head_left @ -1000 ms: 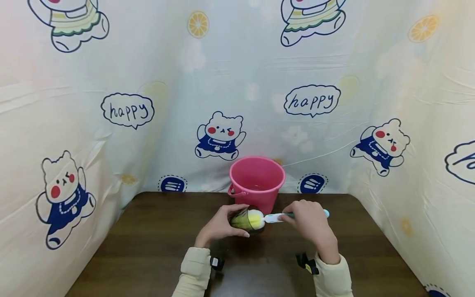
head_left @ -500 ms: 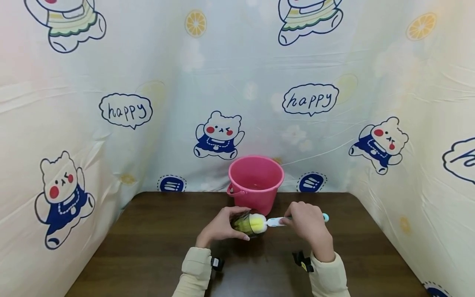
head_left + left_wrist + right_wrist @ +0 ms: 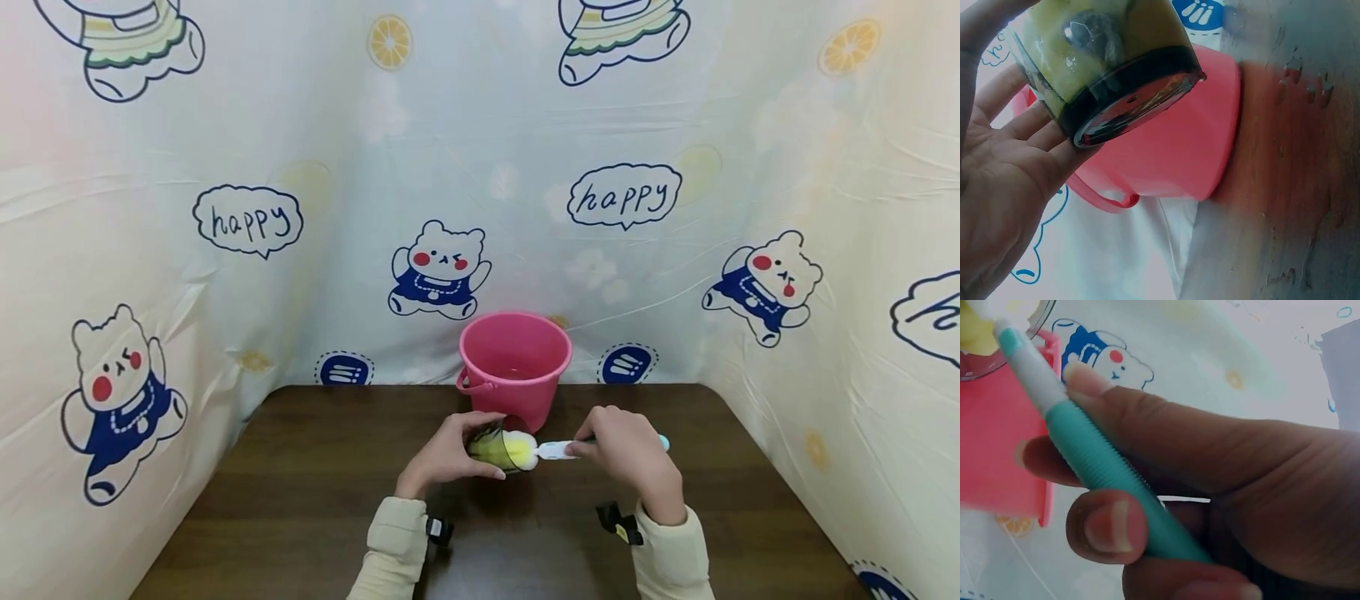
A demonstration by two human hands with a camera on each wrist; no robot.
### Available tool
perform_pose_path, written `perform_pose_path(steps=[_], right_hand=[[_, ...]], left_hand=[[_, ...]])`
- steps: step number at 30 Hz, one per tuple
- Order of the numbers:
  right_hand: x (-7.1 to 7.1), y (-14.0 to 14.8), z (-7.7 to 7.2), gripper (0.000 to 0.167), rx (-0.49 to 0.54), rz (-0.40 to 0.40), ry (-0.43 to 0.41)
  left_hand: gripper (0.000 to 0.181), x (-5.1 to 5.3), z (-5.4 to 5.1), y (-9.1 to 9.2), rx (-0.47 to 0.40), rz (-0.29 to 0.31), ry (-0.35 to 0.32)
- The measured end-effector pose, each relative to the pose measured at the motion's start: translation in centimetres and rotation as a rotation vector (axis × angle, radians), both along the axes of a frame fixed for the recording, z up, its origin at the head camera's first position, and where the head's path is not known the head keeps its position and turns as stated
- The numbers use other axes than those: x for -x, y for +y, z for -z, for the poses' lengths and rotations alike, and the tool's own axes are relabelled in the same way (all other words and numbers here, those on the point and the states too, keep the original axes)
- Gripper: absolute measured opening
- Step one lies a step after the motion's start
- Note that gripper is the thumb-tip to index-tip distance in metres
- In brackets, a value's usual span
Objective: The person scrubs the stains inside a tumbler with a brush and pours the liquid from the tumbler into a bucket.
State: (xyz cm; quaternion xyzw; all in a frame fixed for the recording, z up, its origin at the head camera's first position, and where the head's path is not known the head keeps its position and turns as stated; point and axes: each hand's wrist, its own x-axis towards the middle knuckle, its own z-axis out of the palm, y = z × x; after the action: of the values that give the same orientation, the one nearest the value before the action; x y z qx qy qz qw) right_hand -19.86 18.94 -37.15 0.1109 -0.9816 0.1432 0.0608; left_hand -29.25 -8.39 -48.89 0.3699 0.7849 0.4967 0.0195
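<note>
My left hand (image 3: 446,454) grips a clear, dark-tinted glass (image 3: 1116,56) lying on its side in the air, its mouth turned to the right. Inside the glass is the yellow and white sponge head (image 3: 517,450) of a cup brush. My right hand (image 3: 626,450) holds that brush by its white and teal handle (image 3: 1100,450), fingers and thumb wrapped round the ribbed grip. Most of the sponge sits within the glass; its white end shows at the rim. In the left wrist view the thick base of the glass faces the camera.
A pink bucket (image 3: 517,379) with a side handle stands upright just behind the hands. The dark wooden table (image 3: 315,500) carries some water drops (image 3: 1310,87). A printed curtain (image 3: 517,125) hangs behind and at both sides.
The brush has shifted slightly, out to the right and then back, with the right hand moving along. The left hand and the glass stay nearly in place. The head view has tilted slightly.
</note>
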Motion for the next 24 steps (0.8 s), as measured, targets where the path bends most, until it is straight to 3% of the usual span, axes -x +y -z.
perform_pose_path(steps=[5,9,12,18,24], right_hand=[[1.2,0.3,0.7,0.013,-0.012,0.010,0.075],[2.0,0.2,1.2,0.013,-0.040,-0.057,0.191],[2.1,0.3,1.1,0.012,-0.047,-0.093,0.226],[1.7,0.3,0.8,0.012,-0.005,-0.093,0.095],[1.9,0.5,1.5,0.011,0.010,-0.021,-0.017]], left_hand=[[0.079,0.1,-0.1,-0.2,-0.002,-0.029,0.022],[0.080,0.2,-0.2,-0.4,-0.032,-0.053,0.047],[0.080,0.1,-0.2,-0.5,-0.056,-0.069,0.047],[0.079,0.1,0.1,-0.6,-0.074,-0.072,0.028],[0.080,0.1,0.3,-0.2,0.006,-0.055,0.036]])
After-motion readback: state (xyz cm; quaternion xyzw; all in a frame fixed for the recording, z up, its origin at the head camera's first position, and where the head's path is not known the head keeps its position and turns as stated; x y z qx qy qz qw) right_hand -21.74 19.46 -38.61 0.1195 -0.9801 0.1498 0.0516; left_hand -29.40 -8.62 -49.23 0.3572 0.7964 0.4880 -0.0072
